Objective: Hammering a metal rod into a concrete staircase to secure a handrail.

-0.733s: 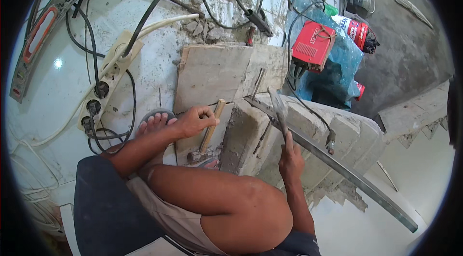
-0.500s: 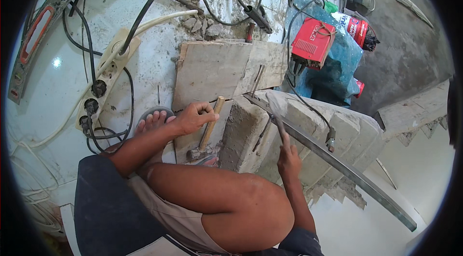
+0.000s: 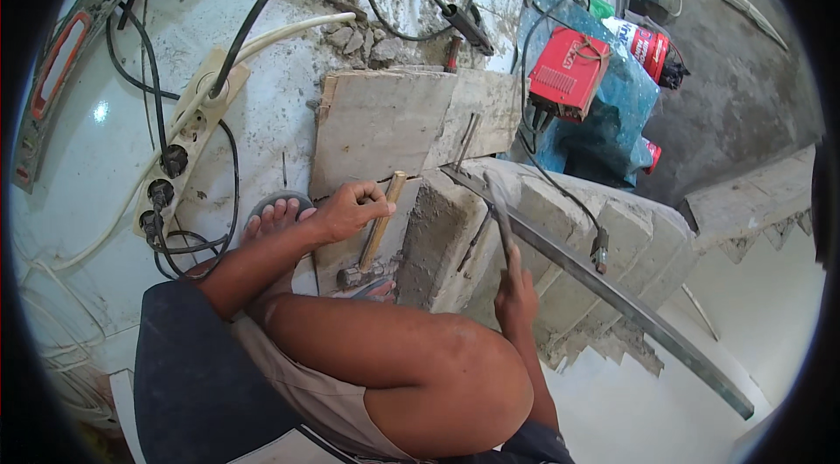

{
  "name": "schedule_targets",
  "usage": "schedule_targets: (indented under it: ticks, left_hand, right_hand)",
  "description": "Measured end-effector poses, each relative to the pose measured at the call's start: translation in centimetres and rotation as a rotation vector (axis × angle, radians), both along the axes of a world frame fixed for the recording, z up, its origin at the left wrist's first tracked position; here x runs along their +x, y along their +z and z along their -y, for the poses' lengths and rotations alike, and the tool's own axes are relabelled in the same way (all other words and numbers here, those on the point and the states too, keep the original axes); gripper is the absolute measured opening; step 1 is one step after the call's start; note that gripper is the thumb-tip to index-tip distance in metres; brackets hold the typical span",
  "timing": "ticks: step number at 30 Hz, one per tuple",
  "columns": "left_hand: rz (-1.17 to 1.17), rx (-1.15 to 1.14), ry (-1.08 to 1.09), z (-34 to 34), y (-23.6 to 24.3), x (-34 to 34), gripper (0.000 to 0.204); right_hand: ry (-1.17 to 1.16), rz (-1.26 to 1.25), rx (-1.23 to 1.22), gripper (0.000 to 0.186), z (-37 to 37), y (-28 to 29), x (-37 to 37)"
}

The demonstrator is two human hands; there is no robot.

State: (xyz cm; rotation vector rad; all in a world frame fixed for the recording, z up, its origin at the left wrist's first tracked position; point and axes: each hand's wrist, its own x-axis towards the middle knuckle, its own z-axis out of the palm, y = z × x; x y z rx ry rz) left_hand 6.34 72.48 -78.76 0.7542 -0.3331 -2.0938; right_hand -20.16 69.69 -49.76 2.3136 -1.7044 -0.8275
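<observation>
My left hand [image 3: 353,211] is closed, fingers curled beside the upper wooden handle of a hammer [image 3: 382,219]; whether they grip it or something small is hidden. The hammer's head rests low, near my foot. My right hand [image 3: 516,293] is wrapped round a slim-handled tool [image 3: 505,228] whose pale, blurred head hides its kind. That head is over a long square steel tube [image 3: 612,298], close to its upper end. The tube lies slantwise across the rough concrete steps [image 3: 442,245]. Two thin rods [image 3: 467,140] stand up near that end.
A red welding machine [image 3: 569,75] sits on blue plastic sheeting at the upper right. Its cable runs to a clamp [image 3: 599,256] on the steps. A board [image 3: 385,123] lies ahead. On the left are a power strip [image 3: 188,127], black cables and a long level [image 3: 61,70].
My right hand has shifted slightly left and down with the tool, whose head stays over the tube's upper end. My left hand and the hammer look unmoved.
</observation>
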Motion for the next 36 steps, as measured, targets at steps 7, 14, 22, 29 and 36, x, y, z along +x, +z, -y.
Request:
schedule_targets:
  ticks: [7,14,22,29,36]
  left_hand:
    - [0.061,-0.046,-0.003,-1.3,-0.3,-0.4,0.028]
    - [0.057,-0.033,-0.014,-0.3,-0.4,-0.7,0.027]
    - [0.022,0.001,-0.072,-0.6,-1.4,-1.0,0.023]
    - [-0.024,0.057,0.029,-0.4,-1.1,-0.9,0.023]
    - [-0.004,0.037,-0.039,-0.2,-0.5,-0.4,0.023]
  right_hand:
    - [-0.046,0.119,-0.061,0.069,0.3,-0.3,1.9]
    - [-0.148,0.117,0.02,0.066,0.1,3.1,4.0]
    - [-0.004,-0.072,0.077,0.065,8.4,8.8,14.1]
    - [0.188,-0.034,0.18,0.07,12.5,5.4,18.1]
    - [-0.012,-0.522,0.463,0.072,14.0,2.6,12.1]
